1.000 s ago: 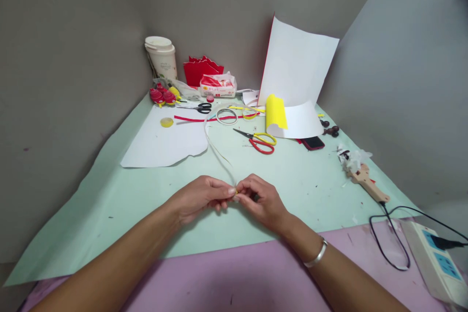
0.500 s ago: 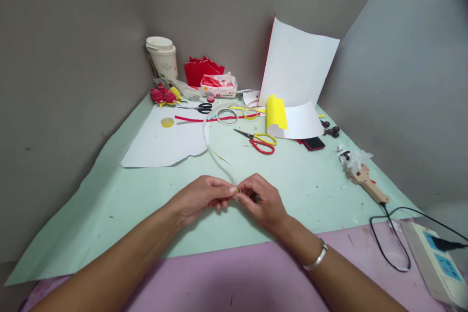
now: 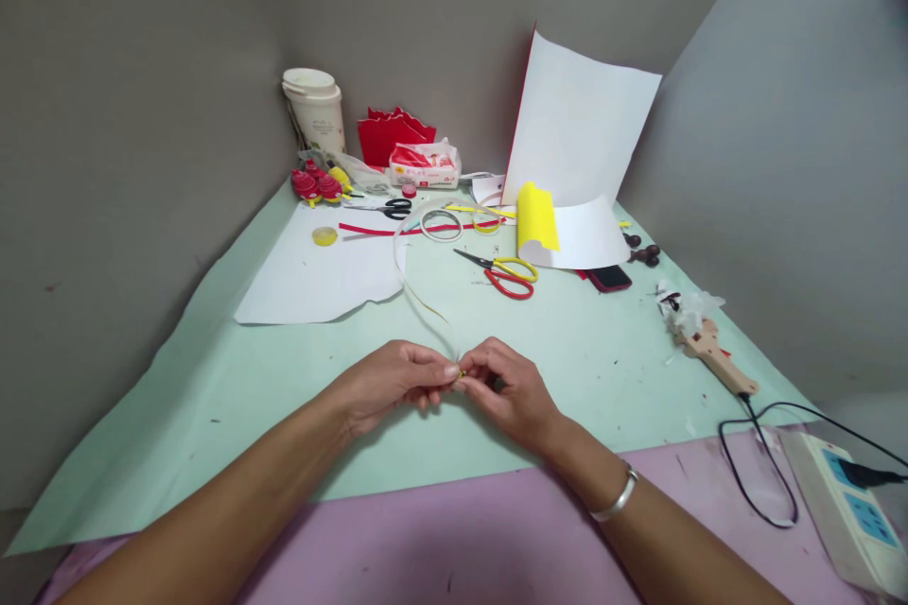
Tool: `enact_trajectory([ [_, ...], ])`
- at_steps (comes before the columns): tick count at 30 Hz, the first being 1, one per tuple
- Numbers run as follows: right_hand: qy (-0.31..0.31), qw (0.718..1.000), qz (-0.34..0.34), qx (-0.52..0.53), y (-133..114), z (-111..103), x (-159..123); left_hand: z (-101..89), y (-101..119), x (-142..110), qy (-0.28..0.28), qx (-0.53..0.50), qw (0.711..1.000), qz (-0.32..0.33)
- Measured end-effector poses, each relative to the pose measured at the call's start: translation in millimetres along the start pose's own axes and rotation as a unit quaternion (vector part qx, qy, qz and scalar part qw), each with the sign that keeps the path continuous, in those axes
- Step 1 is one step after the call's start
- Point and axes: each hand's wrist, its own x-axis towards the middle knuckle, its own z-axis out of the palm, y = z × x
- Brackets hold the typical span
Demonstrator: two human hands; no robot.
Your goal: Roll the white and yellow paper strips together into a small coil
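Note:
Near the front middle of the table, my left hand (image 3: 401,376) and my right hand (image 3: 507,389) meet, fingertips almost touching. Both pinch the end of a thin, pale paper strip (image 3: 424,302), where a small yellowish bit shows between thumbs and forefingers. From there the strip curves up and away over the table toward a white tape roll (image 3: 441,226). My fingers cover most of the held end. Beyond my hands lie scissors (image 3: 500,274) with one yellow and one red handle, blades pointing left.
White paper (image 3: 319,274) lies at left with a yellow tape roll (image 3: 324,236) on it. Red paper strips (image 3: 369,231) and black scissors (image 3: 397,209) are behind. A large curled sheet (image 3: 582,123) stands back right. Right are a phone (image 3: 610,279), glue gun (image 3: 716,359) and power strip (image 3: 844,501).
Almost nothing differs. Both hands keep their pinch in the same spot, and the pale strip's curve has shifted very slightly.

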Motion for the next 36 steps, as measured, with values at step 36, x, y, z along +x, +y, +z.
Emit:
enact_trajectory([
  [36,0.032,0.999,-0.002,-0.012,-0.9,2.4,-0.5,2.6,0.4,0.1,0.027,0.007,1.000,0.004],
])
